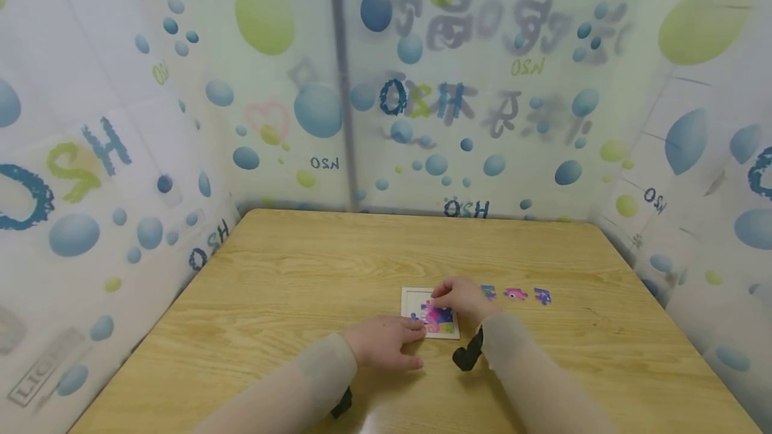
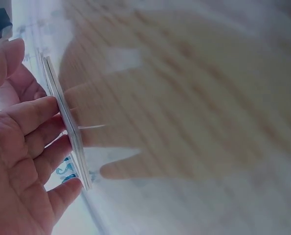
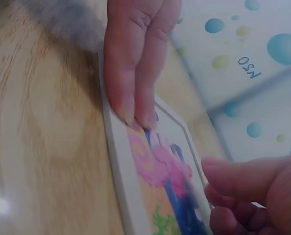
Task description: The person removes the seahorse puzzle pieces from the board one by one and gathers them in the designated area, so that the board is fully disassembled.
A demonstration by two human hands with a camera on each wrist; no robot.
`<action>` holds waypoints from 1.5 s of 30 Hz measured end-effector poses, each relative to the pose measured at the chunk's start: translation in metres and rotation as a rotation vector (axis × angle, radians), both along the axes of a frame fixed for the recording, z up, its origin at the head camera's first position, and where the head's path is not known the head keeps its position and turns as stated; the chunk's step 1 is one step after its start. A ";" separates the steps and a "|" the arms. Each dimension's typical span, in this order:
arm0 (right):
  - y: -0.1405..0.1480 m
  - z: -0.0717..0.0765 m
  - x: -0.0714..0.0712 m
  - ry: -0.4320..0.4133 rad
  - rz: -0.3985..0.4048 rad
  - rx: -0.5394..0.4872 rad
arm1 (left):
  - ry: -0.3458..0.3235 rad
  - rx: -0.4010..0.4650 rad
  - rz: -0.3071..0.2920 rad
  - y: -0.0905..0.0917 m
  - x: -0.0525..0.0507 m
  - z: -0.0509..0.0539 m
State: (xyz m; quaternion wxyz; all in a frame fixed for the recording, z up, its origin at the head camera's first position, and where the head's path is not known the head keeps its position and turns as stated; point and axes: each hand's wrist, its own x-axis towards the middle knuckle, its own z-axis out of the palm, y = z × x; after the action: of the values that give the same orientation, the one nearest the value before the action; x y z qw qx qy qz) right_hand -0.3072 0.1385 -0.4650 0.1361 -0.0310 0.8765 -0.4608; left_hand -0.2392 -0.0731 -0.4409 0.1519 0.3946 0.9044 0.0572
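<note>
A square puzzle board with a white frame lies on the table, partly filled with pink, purple, blue and green picture pieces. My left hand rests its fingers on the board's near left edge; the left wrist view shows those fingers fairly straight against the rim. Over the board's upper right is my right hand, thumb and fingers bent close together beside a pink piece. Whether they pinch it is hidden. Just right of that hand lie a blue-green piece, a pink piece and a purple-blue piece.
The wooden table reaches to a patterned curtain at the back and both sides. Dark wrist straps hang below the sleeves. A glossy surface with a hand's reflection fills much of the left wrist view.
</note>
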 end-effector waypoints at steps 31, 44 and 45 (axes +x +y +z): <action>-0.017 -0.002 0.009 0.007 -0.031 0.032 | 0.108 0.097 -0.105 0.014 -0.013 -0.003; -0.016 -0.002 0.008 0.020 -0.028 0.054 | -0.007 0.028 -0.119 0.022 -0.006 -0.008; -0.016 -0.003 0.008 0.022 -0.027 0.048 | -0.004 0.026 -0.123 0.022 -0.006 -0.008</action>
State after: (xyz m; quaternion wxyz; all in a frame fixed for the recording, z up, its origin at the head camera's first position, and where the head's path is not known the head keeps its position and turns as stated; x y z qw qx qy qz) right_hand -0.2996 0.1230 -0.4676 0.1209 -0.0207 0.8891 -0.4409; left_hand -0.2456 -0.0515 -0.4487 0.1519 0.4513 0.8773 0.0603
